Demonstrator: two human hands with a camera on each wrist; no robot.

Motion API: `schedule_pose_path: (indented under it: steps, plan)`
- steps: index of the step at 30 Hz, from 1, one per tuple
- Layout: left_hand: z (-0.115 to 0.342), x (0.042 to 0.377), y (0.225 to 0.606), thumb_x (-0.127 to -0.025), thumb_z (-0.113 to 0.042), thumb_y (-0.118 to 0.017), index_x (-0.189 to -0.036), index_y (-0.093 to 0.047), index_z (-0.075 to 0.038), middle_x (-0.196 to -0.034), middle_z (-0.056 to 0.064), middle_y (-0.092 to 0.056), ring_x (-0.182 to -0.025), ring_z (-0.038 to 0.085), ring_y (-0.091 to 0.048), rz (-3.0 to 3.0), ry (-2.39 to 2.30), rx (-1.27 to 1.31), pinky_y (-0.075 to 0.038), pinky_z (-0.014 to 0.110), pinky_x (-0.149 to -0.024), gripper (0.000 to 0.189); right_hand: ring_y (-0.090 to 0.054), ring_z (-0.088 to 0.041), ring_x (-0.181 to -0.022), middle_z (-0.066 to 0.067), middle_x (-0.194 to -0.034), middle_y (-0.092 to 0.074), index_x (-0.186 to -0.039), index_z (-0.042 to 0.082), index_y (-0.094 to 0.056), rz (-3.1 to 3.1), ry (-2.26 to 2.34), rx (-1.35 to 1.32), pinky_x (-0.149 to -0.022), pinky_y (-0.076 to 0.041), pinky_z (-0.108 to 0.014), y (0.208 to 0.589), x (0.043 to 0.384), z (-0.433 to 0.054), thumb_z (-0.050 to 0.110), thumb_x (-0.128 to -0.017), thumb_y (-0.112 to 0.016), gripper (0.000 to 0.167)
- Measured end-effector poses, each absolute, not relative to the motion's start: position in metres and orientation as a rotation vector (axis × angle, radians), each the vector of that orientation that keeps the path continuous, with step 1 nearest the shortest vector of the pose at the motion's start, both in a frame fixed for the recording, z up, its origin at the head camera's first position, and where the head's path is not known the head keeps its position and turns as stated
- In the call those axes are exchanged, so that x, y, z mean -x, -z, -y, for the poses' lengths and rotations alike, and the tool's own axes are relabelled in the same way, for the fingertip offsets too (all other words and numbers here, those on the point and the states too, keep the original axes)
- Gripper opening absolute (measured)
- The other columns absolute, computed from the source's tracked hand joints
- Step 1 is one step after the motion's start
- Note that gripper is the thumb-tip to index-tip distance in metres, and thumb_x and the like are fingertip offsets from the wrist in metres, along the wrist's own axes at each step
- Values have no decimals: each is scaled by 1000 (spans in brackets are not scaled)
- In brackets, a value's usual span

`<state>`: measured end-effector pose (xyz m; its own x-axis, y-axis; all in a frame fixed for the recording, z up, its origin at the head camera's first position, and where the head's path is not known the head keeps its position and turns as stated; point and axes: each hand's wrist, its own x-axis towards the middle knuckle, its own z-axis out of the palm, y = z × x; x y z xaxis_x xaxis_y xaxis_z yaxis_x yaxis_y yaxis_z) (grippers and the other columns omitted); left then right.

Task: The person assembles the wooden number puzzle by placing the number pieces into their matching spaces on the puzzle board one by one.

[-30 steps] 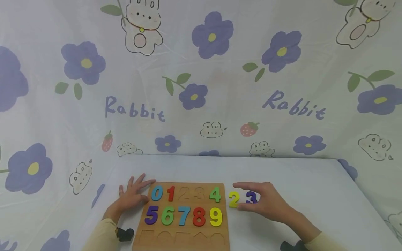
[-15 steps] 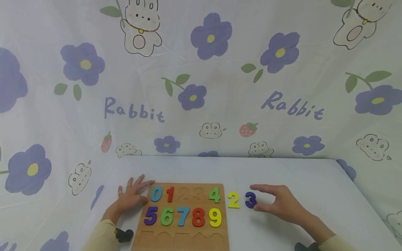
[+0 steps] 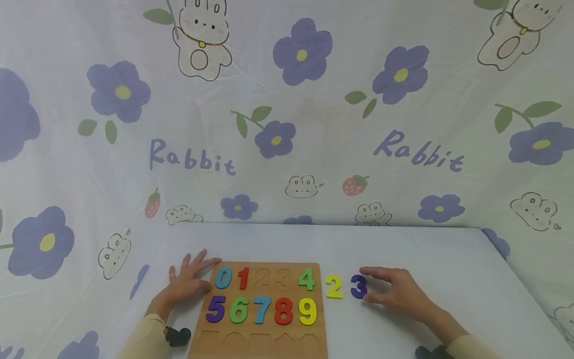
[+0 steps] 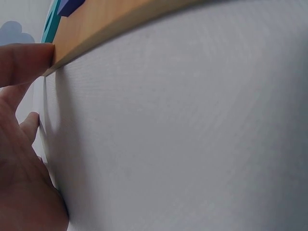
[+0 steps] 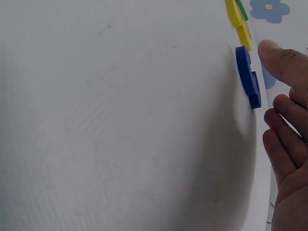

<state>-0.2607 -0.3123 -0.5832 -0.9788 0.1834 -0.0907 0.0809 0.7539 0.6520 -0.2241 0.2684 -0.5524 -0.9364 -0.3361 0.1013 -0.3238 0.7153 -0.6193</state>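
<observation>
A wooden number board (image 3: 255,344) lies on the white table with several coloured digits in its recesses. In its top row, the outlines of 2 and 3 hold no digits. At the board's upper left corner, my left hand (image 3: 186,281) rests with spread fingers, thumb and index finger touching the edge. A blue-purple number 3 (image 3: 358,287) lies right of the board, beside a yellow number 2 (image 3: 334,287). My right hand (image 3: 401,291) is at the 3, index finger above and thumb below it. In the right wrist view, a gap shows between thumb and blue 3 (image 5: 247,74).
A white table (image 3: 448,259) extends around the board. Behind it hangs a cloth (image 3: 323,149) printed with flowers and rabbits. Dark straps (image 3: 178,336) sit at both wrists. Shape outlines run along the board's lower part.
My right hand has moved right from around the yellow 2 to the blue 3, uncovering both digits. The digits and my left hand have stayed in place.
</observation>
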Motion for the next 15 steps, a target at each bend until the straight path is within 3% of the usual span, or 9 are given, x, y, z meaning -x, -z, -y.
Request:
schedule_pose_path:
  steps: [8, 15]
  plan:
    - [301, 253, 562, -83, -15, -73, -157, -61, -24, -182, 25, -15, -163, 64, 12, -2782, -931, -156, 22, 87, -117, 75, -69, -33, -138, 0, -141, -77, -140, 16, -76, -2927, 989, 562, -114, -55, -55, 566, 227, -267, 28, -82, -97, 63]
    - [300, 252, 561, -83, -16, -74, -157, -60, -24, -182, 24, -15, -164, 63, 11, -2782, -893, -137, 20, 88, -118, 76, -69, -32, -137, 0, -140, -77, -139, 18, -77, -2942, 979, 556, -114, -55, -55, 567, 227, -265, 25, -84, -95, 58]
